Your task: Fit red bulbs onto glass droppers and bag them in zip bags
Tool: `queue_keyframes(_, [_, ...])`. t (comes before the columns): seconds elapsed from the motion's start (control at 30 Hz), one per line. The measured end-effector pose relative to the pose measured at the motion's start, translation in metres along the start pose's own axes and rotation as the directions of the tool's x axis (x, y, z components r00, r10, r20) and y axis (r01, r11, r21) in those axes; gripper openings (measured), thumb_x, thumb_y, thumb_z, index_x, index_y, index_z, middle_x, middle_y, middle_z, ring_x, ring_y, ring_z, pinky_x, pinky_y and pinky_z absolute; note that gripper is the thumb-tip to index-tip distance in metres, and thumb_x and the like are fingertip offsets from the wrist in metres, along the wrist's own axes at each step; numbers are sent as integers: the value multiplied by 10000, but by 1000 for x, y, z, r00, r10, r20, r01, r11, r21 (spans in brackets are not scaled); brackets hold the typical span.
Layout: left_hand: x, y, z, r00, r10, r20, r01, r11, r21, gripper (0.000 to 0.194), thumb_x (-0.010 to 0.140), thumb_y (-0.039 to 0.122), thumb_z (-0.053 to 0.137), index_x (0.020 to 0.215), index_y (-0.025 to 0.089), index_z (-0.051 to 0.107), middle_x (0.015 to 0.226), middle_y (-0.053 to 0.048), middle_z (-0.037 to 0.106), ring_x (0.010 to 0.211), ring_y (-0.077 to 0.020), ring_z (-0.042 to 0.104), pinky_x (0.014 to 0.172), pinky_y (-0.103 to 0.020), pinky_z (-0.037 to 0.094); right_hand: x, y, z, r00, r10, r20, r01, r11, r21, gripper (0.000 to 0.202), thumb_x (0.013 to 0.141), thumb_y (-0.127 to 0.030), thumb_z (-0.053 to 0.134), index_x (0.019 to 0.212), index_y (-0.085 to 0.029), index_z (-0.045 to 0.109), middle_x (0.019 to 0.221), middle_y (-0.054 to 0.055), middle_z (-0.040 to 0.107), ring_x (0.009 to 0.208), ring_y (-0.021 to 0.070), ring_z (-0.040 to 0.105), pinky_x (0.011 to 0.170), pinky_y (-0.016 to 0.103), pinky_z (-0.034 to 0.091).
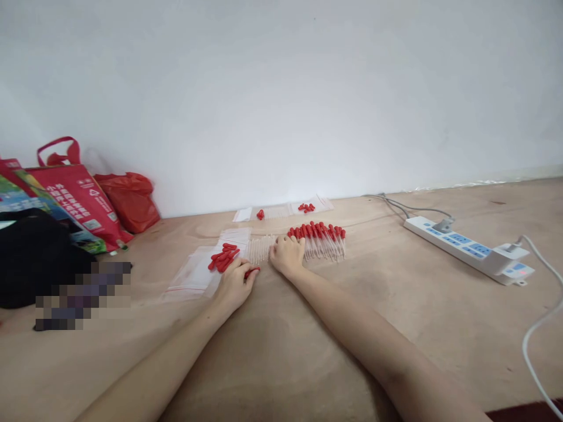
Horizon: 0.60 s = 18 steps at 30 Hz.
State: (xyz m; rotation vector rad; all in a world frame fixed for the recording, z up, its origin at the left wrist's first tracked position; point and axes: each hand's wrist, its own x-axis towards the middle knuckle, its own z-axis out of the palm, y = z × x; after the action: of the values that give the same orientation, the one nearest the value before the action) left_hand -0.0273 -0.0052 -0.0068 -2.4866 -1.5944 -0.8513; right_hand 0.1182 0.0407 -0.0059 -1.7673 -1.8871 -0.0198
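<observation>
My left hand (235, 285) is closed, with a red rubber dropper bulb (252, 271) pinched at its fingertips. Beside it, a loose pile of red bulbs (223, 258) lies on a clear zip bag (193, 274). My right hand (288, 254) has its fingers curled down at the right end of a row of bare clear dropper tubes (258, 250); whatever it grips is hidden beneath the fingers. To its right, droppers with red bulbs fitted (320, 237) lie side by side, bulbs toward the wall.
Near the wall lie more zip bags (277, 212) with red bulbs (307, 207). A white power strip (466, 246) with plugs and cables is at right. Red bags (83, 199) and a black cloth item (39, 258) stand at left, beside a pixelated patch (83, 296).
</observation>
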Motion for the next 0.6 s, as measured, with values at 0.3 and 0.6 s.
queue_keyframes(0.3, [0, 2, -2, 1000, -3, 2, 3, 999, -50, 166, 780, 191, 463, 757, 153, 623, 777, -47, 586, 757, -182, 560, 696, -303, 449, 1, 5, -4, 994, 78, 82, -78, 997, 3, 229, 741, -234, 440, 895, -148, 585, 903, 114, 629, 882, 221, 515, 765, 376, 219])
queue_keyframes(0.6, [-4, 18, -5, 999, 39, -25, -43, 982, -185, 101, 796, 199, 431, 810, 173, 528, 774, -27, 601, 730, -166, 572, 664, -284, 459, -55, 40, -41, 969, -205, 141, 216, 975, -62, 219, 774, -221, 407, 850, -157, 601, 865, 99, 622, 836, 210, 505, 719, 351, 213])
